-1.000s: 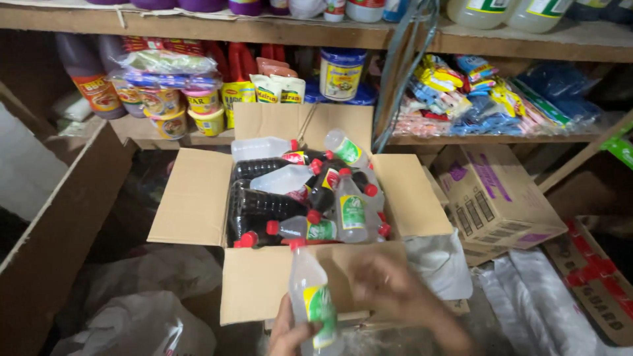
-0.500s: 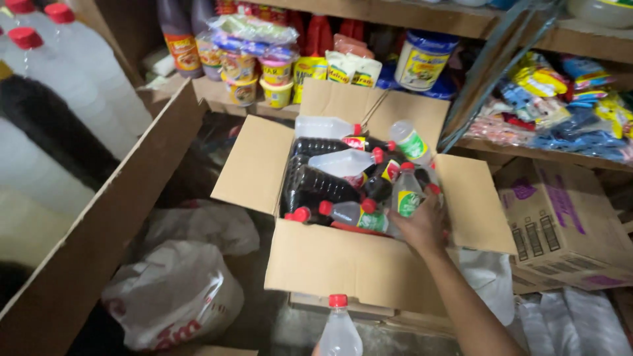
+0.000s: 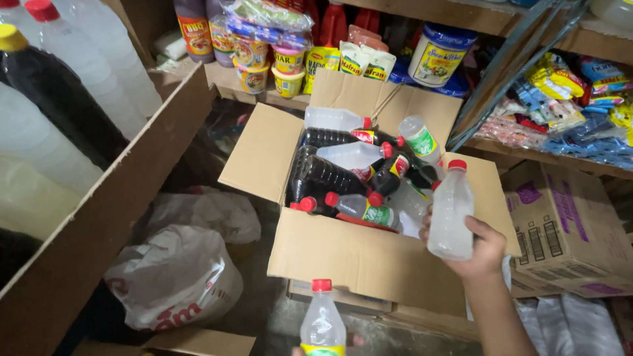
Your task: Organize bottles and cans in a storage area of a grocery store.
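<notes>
Nearest you, a clear bottle with a red cap stands upright at the bottom edge; your left hand under it is barely visible, so its grip can't be told. Your right hand grasps a second clear bottle over the open cardboard box of bottles, below the shelf.

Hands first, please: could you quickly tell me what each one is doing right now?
Right hand: closed around a clear red-capped bottle beside the open cardboard box.
Left hand: almost out of view below a second clear bottle; grip cannot be told.
</notes>
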